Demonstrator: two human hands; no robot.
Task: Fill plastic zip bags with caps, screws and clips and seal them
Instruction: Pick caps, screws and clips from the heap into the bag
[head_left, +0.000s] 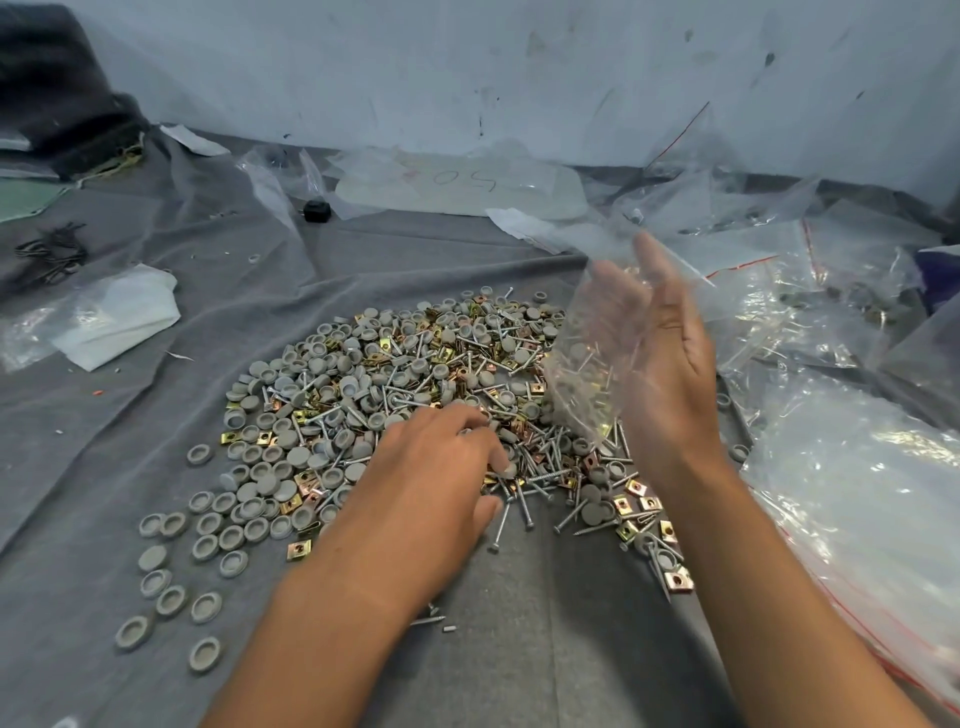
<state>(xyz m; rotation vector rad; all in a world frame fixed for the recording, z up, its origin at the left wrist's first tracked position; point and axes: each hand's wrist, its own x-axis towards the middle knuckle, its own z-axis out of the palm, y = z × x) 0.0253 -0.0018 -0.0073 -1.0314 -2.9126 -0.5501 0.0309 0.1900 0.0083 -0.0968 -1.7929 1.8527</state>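
Note:
A wide pile of grey caps, silver screws and gold and copper clips (395, 374) lies on grey cloth (519, 623) in the middle of the head view. My left hand (441, 467) lies palm down on the near part of the pile, fingers curled into the parts. My right hand (660, 364) holds a clear zip bag (587, 374) upright just right of the pile, thumb and fingers around its upper part. The bag's bottom holds caps and screws and touches the pile. Its mouth points up and looks open.
Clear plastic bags (857, 493) are heaped along the right side, some with red seal lines. More empty bags (457, 182) lie at the back by the wall. A white cloth (119, 317) and black wire clips (52, 249) sit at the left. Loose caps (171, 597) are scattered near left.

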